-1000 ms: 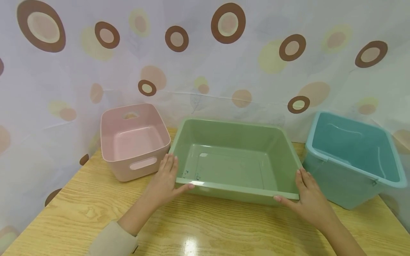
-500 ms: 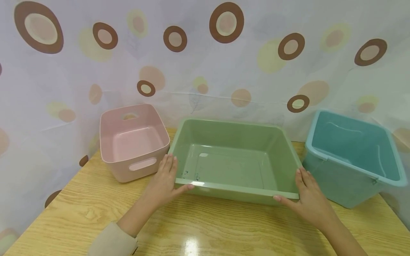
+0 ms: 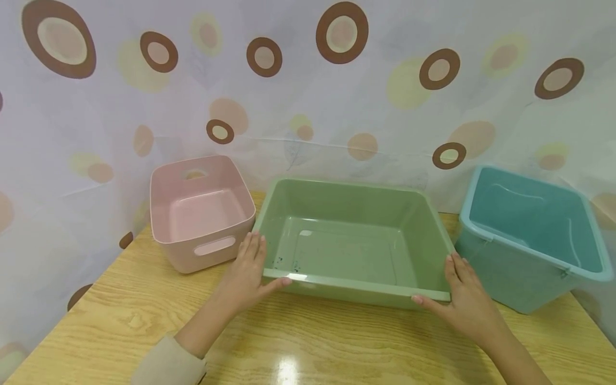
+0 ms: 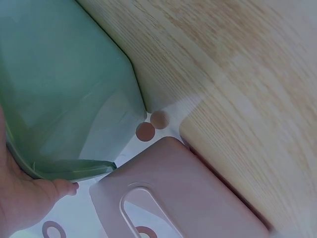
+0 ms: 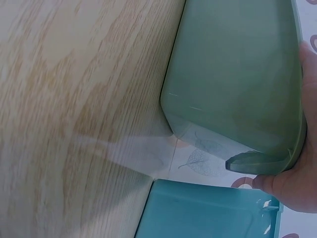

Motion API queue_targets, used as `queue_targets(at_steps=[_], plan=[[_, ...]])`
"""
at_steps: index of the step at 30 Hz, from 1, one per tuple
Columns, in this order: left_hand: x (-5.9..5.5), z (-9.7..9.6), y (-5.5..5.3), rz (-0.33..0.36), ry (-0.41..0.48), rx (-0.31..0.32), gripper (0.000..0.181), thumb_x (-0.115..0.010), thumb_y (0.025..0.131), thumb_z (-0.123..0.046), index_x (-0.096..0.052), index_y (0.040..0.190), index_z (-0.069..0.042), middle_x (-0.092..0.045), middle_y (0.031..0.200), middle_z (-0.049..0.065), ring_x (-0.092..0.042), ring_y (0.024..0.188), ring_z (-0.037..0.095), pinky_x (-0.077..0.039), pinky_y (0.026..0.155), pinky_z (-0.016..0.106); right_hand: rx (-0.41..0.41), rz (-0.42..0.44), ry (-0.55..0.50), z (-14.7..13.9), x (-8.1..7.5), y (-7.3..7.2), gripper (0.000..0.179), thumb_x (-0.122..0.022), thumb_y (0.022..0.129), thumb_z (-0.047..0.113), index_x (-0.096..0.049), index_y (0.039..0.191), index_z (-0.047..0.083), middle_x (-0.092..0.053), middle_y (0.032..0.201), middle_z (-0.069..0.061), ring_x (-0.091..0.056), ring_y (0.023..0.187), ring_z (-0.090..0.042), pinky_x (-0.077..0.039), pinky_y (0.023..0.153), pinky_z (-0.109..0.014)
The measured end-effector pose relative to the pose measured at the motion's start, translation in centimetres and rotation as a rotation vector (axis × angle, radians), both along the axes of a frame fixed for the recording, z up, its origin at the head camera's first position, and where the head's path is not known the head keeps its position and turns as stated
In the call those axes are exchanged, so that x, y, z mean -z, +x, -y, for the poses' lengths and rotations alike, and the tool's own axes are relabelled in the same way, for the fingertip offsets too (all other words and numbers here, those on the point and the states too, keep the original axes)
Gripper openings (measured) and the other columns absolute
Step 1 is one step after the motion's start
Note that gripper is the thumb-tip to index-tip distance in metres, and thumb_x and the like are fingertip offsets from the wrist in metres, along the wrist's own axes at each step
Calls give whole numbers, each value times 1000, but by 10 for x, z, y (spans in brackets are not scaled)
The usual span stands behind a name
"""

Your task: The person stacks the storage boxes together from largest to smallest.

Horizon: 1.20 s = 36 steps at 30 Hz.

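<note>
A wide green plastic bin (image 3: 346,251) sits on the wooden table in the middle of the head view. Small dark specks mark its inner floor near the front left. My left hand (image 3: 244,275) rests on its front left corner, fingers straight along the side rim and thumb on the front rim. On the front right corner lies my right hand (image 3: 467,299), placed the same way. Both wrist views show the bin's outer wall from low down, with part of the left hand (image 4: 29,198) and right hand (image 5: 299,178) at the rim corners.
Close by the left hand stands a pink bin (image 3: 204,214) with cut-out handles. A tall turquoise bin (image 3: 520,267) is just beyond the right hand. Behind the wooden table (image 3: 337,342) hangs a patterned cloth (image 3: 308,96) with circles.
</note>
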<state>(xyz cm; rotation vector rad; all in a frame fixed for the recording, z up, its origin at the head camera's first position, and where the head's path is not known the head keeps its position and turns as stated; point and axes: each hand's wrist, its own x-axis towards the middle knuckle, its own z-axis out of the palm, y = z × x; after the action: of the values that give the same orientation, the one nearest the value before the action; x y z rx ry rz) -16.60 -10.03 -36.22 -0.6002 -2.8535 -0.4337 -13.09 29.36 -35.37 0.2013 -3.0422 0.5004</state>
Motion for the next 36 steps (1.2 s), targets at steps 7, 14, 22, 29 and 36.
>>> queue_targets(at_steps=[7, 14, 22, 29, 36], plan=[[0, 1, 1, 11, 0, -8, 104, -41, 82, -71, -24, 140, 14, -14, 150, 30, -13, 140, 43, -23, 112, 49, -4, 3, 7, -1, 1, 1, 109, -59, 82, 57, -6, 141, -16, -6, 147, -39, -10, 132, -58, -21, 99, -70], [0, 1, 2, 16, -2, -7, 104, -41, 82, -71, -23, 141, 13, -14, 150, 30, -12, 141, 42, -21, 113, 48, 1, 7, 8, 0, 1, 2, 108, -59, 82, 57, -6, 142, -16, -6, 147, -39, -11, 132, -57, -22, 99, -69], [1, 1, 4, 3, -5, -4, 104, -40, 82, -71, -25, 140, 14, -15, 149, 31, -14, 140, 43, -23, 113, 49, 4, 11, 6, 0, 0, 5, 108, -60, 81, 57, -7, 142, -16, -7, 147, -39, -12, 131, -58, -22, 98, -70], [0, 2, 6, 4, -9, -9, 102, -44, 82, -69, -24, 141, 13, -14, 150, 30, -13, 141, 42, -22, 113, 49, -1, 8, 6, 0, 1, 5, 108, -59, 82, 57, -6, 142, -16, -6, 147, -39, -10, 132, -58, -21, 98, -70], [0, 2, 7, -2, -1, -6, 103, -42, 82, -70, -24, 141, 12, -15, 150, 30, -13, 141, 42, -21, 113, 48, -1, 15, -4, 1, -1, 5, 108, -59, 82, 57, -6, 142, -15, -5, 148, -38, -9, 132, -58, -21, 98, -71]])
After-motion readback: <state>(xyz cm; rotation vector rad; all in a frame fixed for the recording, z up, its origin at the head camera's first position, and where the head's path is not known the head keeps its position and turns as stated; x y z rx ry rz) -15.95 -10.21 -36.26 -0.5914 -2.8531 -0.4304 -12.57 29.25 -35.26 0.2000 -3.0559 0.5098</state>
